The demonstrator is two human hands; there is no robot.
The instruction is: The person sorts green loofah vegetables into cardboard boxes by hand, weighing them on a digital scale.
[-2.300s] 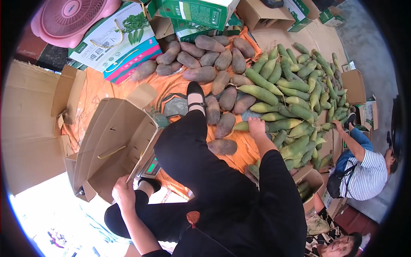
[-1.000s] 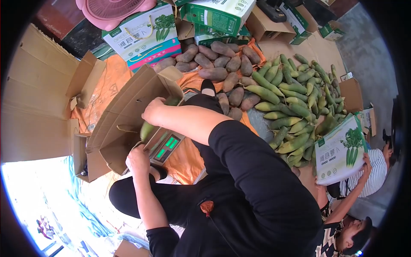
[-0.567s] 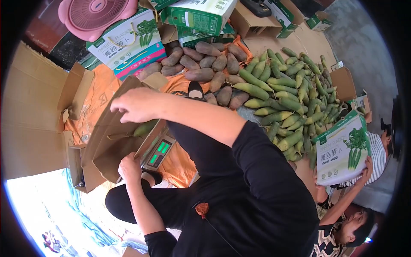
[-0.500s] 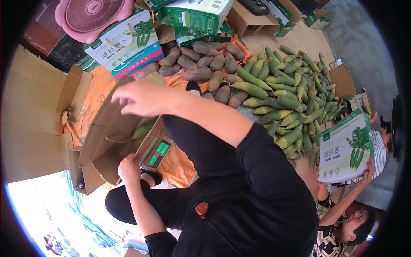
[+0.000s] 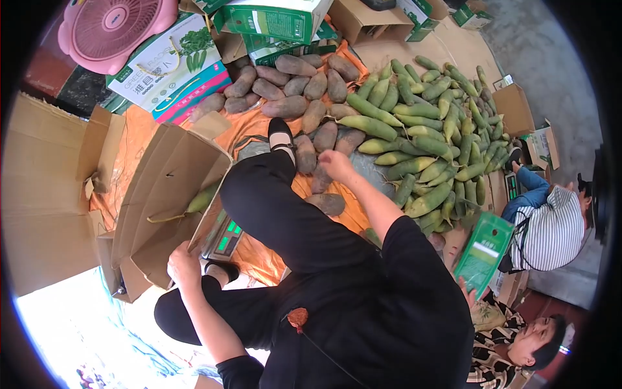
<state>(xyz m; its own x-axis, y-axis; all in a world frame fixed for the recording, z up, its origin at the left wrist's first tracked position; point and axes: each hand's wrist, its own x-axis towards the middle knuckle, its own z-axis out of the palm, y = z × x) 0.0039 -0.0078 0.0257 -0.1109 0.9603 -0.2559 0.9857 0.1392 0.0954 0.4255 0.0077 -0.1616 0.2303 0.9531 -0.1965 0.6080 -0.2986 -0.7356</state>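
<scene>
My left hand [image 5: 184,264] is closed on the near edge of an open cardboard box [image 5: 146,240]. Inside that box lies a green radish [image 5: 203,198]. Beside the box, partly covered by it, a digital scale [image 5: 228,241] shows green lit digits. My right hand [image 5: 337,167] is over several reddish-brown root vegetables [image 5: 325,136], close to one at its fingers. Its fingers are small and blurred, so I cannot make out whether they grip anything. To the right of this hand lies a big heap of green radishes [image 5: 427,146].
Printed radish cartons [image 5: 170,70] and a pink fan [image 5: 116,26] stand at the back left. A person at lower right holds a green carton [image 5: 483,253]; another person in a striped top [image 5: 551,230] bends beyond. My knee [image 5: 272,207] lies between my hands. Orange sheeting [image 5: 259,256] covers the floor.
My right hand has moved from above the box rightward to the reddish-brown roots. My left hand still holds the box edge, slightly lower. The nearby person's carton has turned to its green side.
</scene>
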